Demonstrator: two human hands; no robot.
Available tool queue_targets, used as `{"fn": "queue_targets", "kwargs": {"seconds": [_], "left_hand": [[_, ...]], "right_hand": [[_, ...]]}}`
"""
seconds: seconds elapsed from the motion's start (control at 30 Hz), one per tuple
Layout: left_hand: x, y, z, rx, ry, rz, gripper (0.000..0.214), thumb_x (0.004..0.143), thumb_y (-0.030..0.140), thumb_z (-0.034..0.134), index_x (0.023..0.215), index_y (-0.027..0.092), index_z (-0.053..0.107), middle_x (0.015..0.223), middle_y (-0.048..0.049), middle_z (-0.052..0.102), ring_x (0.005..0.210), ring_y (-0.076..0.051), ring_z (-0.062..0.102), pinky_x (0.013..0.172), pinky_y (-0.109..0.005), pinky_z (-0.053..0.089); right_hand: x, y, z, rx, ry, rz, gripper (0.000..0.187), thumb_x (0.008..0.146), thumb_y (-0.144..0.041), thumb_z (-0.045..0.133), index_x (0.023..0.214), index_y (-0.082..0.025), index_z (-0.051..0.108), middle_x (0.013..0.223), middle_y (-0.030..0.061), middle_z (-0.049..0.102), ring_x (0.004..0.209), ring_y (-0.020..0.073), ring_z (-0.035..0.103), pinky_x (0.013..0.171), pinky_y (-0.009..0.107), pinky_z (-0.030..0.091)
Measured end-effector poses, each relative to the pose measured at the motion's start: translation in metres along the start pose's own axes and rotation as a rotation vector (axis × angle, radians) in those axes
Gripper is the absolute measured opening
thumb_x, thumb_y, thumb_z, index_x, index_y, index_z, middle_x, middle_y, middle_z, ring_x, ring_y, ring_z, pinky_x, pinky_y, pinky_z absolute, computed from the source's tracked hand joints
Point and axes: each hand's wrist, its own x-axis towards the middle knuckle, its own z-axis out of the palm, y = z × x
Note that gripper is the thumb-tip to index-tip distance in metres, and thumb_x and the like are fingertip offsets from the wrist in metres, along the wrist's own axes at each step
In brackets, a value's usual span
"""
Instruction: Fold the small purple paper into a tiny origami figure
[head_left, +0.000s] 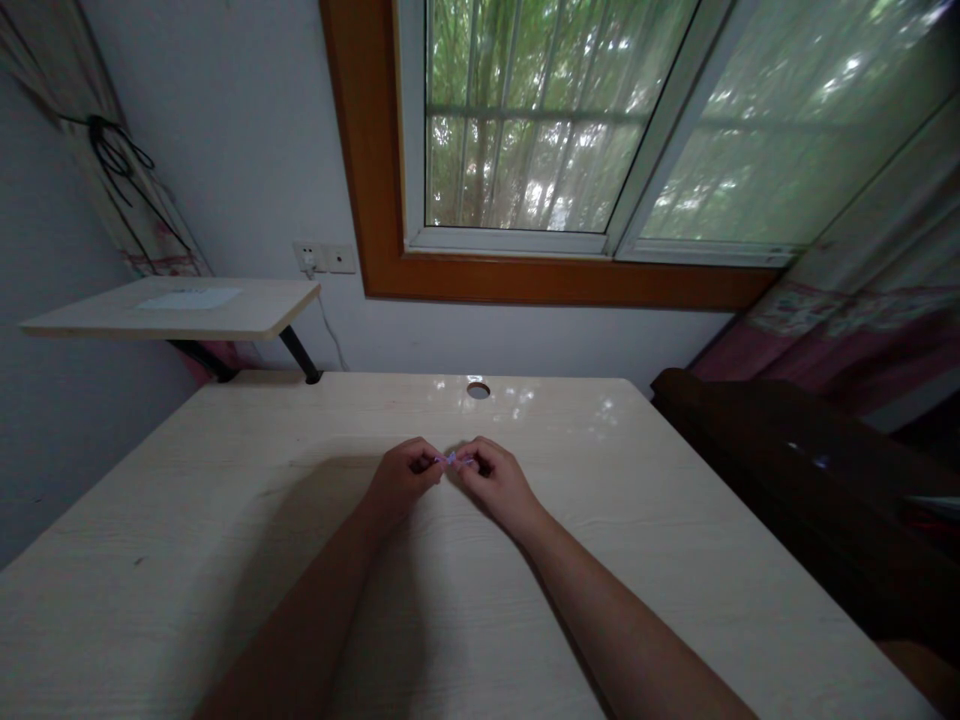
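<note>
Between my two hands is a small, thin pale-purple thing (451, 458), too small to tell its kind. One end is pinched in the fingertips of my left hand (406, 472). At the other end, the thumb and fingers of my right hand (495, 474) are closed on it. Only its middle shows in the narrow gap between the hands; the ends are hidden by fingers. Both hands are over the far middle part of the light wood-grain desk (480, 600).
A round cable hole (478, 391) is near the desk's back edge. At the back left a raised shelf (277, 310) on black legs bears a sheet of paper (191, 298). Dark furniture (780, 470) stands along the right side. Behind are wall sockets (324, 258) and a window (525, 120).
</note>
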Motion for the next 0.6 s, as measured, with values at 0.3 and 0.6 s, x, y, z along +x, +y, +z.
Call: {"fn": "queue_targets", "kwargs": {"seconds": [0.3,0.6], "left_hand": [[0.0008,0.002,0.0013,0.079,0.018,0.062,0.012,0.077,0.027,0.065,0.071,0.016,0.065,0.067,-0.0001,0.06,0.062,-0.012,0.054,0.058,-0.022,0.04],[0.0013,-0.0003,0.0018,0.122,0.015,0.053,0.01,0.079,0.025,0.063,0.074,0.017,0.068,0.07,-0.0003,0.062,0.062,-0.012,0.055,0.058,-0.022,0.04]], "right_hand": [[0.0002,0.001,0.0003,0.012,-0.008,-0.003,0.008,0.082,-0.025,0.065,0.083,-0.019,0.069,0.074,0.0009,0.06,0.068,0.0137,0.055,0.062,0.024,0.042],[0.0001,0.0033,0.0011,-0.018,0.001,-0.002,0.008,0.083,-0.025,0.064,0.082,-0.019,0.069,0.074,0.0008,0.06,0.067,0.0134,0.054,0.061,0.024,0.041]]}}
